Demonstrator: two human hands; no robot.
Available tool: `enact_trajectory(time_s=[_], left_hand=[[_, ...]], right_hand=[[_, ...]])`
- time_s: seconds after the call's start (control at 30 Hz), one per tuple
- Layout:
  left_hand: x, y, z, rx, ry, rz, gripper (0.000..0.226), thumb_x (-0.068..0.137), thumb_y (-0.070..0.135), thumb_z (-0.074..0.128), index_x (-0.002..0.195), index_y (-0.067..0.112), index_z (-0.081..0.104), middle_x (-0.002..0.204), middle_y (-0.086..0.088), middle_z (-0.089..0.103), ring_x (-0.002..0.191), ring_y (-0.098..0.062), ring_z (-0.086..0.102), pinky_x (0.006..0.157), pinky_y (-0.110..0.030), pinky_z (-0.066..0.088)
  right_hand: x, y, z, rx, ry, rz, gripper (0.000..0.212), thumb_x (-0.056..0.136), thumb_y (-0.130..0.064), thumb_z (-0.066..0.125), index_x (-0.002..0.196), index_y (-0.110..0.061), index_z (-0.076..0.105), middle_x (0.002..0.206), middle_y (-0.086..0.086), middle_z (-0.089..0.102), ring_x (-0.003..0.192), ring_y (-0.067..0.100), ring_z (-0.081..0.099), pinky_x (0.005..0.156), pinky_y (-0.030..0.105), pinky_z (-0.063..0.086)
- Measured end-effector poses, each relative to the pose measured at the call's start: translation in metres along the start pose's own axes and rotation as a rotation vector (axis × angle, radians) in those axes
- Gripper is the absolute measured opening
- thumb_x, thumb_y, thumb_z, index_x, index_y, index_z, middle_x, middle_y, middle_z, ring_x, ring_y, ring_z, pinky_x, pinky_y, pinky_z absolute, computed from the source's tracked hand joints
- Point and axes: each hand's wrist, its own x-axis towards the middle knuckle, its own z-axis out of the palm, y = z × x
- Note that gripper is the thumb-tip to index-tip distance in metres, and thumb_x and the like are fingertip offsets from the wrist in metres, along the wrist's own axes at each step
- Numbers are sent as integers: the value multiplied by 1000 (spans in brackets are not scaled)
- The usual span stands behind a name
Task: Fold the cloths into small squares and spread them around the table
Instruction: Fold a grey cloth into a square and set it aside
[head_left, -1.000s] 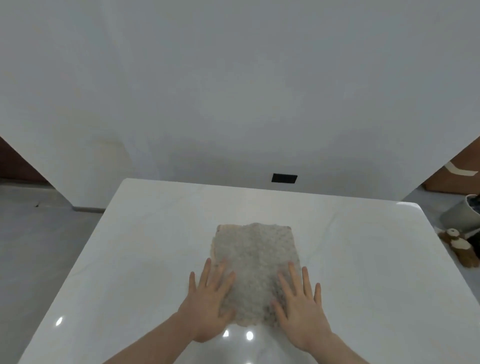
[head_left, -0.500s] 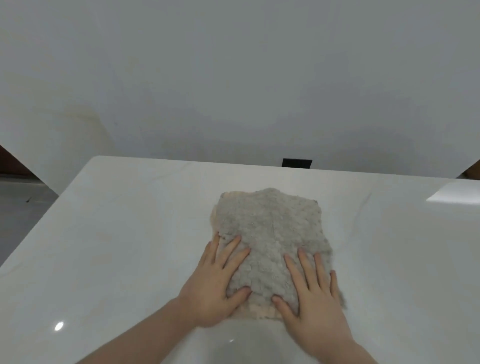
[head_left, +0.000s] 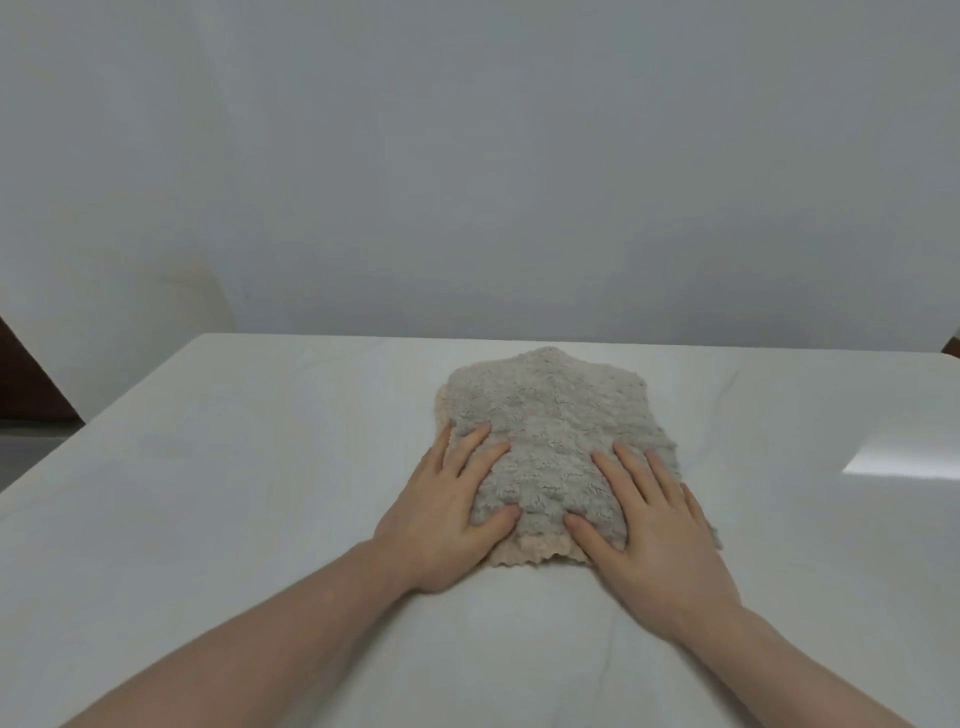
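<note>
Under my palms the cloth (head_left: 550, 441) is fluffy grey terry w/ a beige underside, on a smooth, glossy white marble-look tabletop (head_left: 234, 467).

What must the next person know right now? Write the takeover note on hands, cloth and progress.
Left hand: flat, pressing the near left part of the cloth.
Right hand: flat, pressing the near right part.
Cloth: grey fuzzy layer over a peach layer that shows at the near and left edges, lying mid-table.
Done: it looks folded at least once, forming a rough oblong.
Left: fold it down to a small square and set it in place. No other cloth is in view.
</note>
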Motion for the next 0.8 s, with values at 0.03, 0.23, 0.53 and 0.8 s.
enact_trajectory(time_s=[0.03,0.23,0.53,0.8], left_hand=[[-3,1,-1,-10,14,-1,74,95,74,33,159,46,10,169,22,-4,156,-11,-19,129,-38,2],[-39,16,-2,-49,38,-46,88,89,78,39,161,43,3,168,25,-10,156,-11,-17,129,-41,4],[-80,24,6,-119,420,-63,27,99,33,58,125,30,68,135,15,64,121,-15,56,106,-29,43],[-81,24,6,-159,494,-57,32,81,7,59,107,22,69,105,11,66,97,-14,48,90,-24,43]], right_hand=[[-2,0,0,5,7,1,83,87,-89,14,159,-48,3,168,-25,-2,157,9,-8,128,42,7],[-24,-5,2,33,53,18,88,87,-85,24,161,-42,4,170,-16,2,157,11,1,128,41,9],[-58,-14,-5,80,203,-19,57,99,-42,53,153,-24,45,160,-3,40,149,18,31,124,36,23],[-55,-9,1,164,252,70,49,96,-30,55,145,-27,56,148,-9,53,136,15,48,114,29,38]])
